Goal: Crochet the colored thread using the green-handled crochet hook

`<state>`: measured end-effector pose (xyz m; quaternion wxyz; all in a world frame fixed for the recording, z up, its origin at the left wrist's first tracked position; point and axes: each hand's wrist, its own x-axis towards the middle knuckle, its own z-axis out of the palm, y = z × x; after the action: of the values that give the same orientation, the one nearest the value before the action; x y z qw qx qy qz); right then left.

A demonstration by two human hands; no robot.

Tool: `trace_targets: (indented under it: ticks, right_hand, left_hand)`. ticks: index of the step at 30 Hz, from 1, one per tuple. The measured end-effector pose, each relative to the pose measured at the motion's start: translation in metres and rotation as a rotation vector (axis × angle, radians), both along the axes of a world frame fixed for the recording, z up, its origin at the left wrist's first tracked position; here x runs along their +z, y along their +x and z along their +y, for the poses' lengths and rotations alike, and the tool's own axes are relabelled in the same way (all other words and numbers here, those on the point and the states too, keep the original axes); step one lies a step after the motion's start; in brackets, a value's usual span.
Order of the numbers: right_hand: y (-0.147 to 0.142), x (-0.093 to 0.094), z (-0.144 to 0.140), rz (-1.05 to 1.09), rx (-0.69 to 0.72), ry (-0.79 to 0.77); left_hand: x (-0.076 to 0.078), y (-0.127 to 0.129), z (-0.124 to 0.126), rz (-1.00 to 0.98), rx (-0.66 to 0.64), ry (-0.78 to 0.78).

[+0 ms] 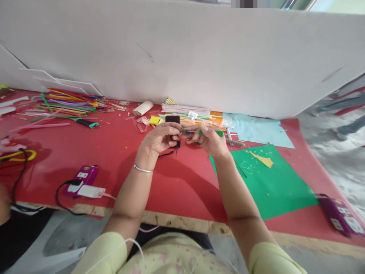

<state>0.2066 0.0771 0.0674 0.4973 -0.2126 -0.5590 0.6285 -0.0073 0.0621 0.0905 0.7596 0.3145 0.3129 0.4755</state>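
Note:
My right hand (212,140) is closed around a screwdriver (219,133) with a green handle, its thin shaft pointing left. Facing it, my left hand (164,136) is pinched at the tip of the shaft; the small piece between its fingers is too tiny to name. Both hands are raised over the middle of the red tabletop (182,182). Partly hidden behind my left fingers lies a dark phone-like object (172,119), with a black cable (167,153) near it.
Colourful pipe cleaners and sticks (68,102) lie at the far left beside a cutter (87,122). A cardboard tube (143,108) lies by the white partition (182,57). A green sheet (273,190), a blue sheet (259,131) and purple power strips (85,177) are around. Another person's hand shows at left.

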Motion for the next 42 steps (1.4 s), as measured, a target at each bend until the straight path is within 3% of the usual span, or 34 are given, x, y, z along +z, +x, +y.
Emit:
trace_targets:
  ticks: [7, 16, 23, 31, 42]
  right_hand:
    - [0.0, -0.002, 0.0, -0.028, -0.066, 0.024]
    - [0.008, 0.001, -0.001, -0.177, -0.141, 0.19]
    - [0.008, 0.011, -0.011, -0.361, -0.357, 0.572]
    - [0.004, 0.006, -0.012, -0.569, -0.487, 1.026]
    - [0.005, 0.002, -0.007, -0.68, -0.447, 1.011]
  left_hand:
    - [0.0, 0.003, -0.001, 0.025, 0.062, 0.012]
    - [-0.001, 0.009, -0.001, 0.052, 0.151, 0.063]
    - [0.0, 0.019, -0.003, 0.059, 0.286, 0.121]
    - [0.0, 0.025, -0.002, 0.063, 0.398, 0.144]
    - [-0.001, 0.024, -0.002, 0.133, 0.444, 0.176]
